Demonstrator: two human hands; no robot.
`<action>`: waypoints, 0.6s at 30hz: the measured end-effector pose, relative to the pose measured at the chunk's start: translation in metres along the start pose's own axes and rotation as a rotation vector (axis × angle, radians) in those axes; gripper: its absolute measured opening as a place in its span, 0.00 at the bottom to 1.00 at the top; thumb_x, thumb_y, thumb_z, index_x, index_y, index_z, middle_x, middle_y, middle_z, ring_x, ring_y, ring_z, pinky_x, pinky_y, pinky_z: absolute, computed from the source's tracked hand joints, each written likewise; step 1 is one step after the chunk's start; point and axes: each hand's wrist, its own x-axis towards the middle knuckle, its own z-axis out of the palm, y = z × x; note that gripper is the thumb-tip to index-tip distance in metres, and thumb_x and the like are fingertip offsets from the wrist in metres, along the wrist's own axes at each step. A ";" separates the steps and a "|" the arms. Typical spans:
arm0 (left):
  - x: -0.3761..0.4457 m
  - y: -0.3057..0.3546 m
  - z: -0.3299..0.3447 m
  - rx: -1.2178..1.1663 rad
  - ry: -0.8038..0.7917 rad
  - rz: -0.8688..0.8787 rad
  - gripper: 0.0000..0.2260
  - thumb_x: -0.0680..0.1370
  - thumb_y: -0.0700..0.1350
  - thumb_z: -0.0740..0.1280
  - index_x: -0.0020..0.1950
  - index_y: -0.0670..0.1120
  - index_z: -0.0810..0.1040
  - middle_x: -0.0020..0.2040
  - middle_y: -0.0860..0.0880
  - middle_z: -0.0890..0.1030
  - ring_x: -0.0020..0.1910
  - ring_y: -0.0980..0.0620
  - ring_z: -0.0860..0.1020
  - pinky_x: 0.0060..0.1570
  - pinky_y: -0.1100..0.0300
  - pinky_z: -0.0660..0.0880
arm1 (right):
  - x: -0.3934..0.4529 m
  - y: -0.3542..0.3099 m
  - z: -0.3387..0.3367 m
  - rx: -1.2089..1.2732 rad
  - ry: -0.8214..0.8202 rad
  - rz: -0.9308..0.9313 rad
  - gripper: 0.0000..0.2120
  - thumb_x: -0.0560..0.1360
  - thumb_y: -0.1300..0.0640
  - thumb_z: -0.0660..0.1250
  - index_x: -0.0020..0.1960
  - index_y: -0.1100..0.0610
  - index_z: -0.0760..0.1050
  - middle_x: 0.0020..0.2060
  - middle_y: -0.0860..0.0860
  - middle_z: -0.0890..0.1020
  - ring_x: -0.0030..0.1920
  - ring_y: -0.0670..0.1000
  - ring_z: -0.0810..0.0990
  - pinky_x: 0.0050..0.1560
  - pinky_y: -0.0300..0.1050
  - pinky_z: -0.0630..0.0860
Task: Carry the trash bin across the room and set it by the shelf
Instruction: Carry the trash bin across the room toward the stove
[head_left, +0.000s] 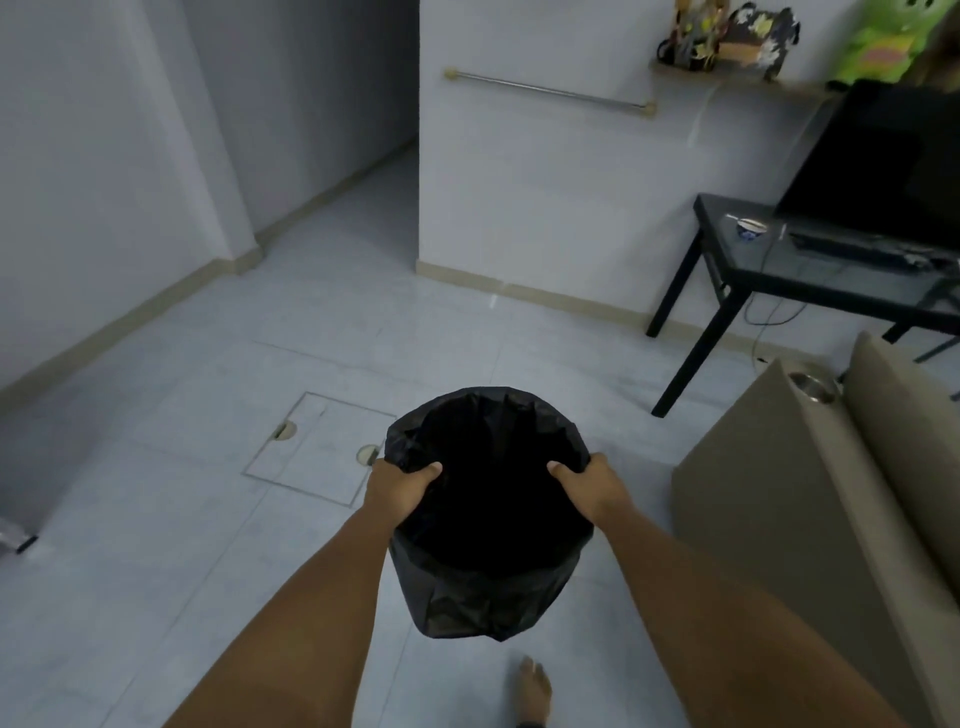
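Note:
A round trash bin (491, 525) lined with a black plastic bag hangs in front of me, above the pale tiled floor. My left hand (397, 491) grips its rim on the left side, thumb inside. On the opposite side my right hand (592, 486) grips the rim the same way. The bin's inside is dark and I cannot see any contents. A wooden wall shelf (737, 83) with colourful items sits high on the far wall at the right.
A black glass-topped table (810, 280) with a dark screen (883, 161) stands at the right. A beige sofa (810, 499) is close on my right. A floor hatch (317, 449) lies ahead left, a corridor (363, 197) opens beyond. My bare foot (535, 691) is below the bin.

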 end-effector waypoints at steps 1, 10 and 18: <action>0.014 0.009 0.004 -0.003 0.015 -0.005 0.34 0.74 0.50 0.74 0.73 0.37 0.66 0.68 0.38 0.76 0.66 0.38 0.75 0.65 0.50 0.72 | 0.021 -0.010 -0.002 -0.012 -0.012 -0.014 0.34 0.76 0.40 0.65 0.72 0.62 0.62 0.68 0.61 0.74 0.65 0.63 0.75 0.63 0.57 0.74; 0.115 0.078 0.032 -0.201 0.252 -0.137 0.35 0.72 0.52 0.75 0.71 0.36 0.67 0.66 0.37 0.78 0.64 0.37 0.77 0.63 0.47 0.75 | 0.189 -0.109 -0.017 -0.148 -0.190 -0.146 0.33 0.76 0.40 0.65 0.71 0.61 0.62 0.66 0.61 0.75 0.64 0.63 0.75 0.62 0.56 0.74; 0.168 0.103 0.005 -0.332 0.463 -0.213 0.34 0.74 0.50 0.74 0.72 0.35 0.65 0.68 0.37 0.75 0.66 0.37 0.75 0.61 0.50 0.73 | 0.272 -0.208 0.025 -0.292 -0.380 -0.310 0.35 0.75 0.40 0.66 0.71 0.62 0.62 0.67 0.61 0.74 0.65 0.64 0.75 0.64 0.56 0.73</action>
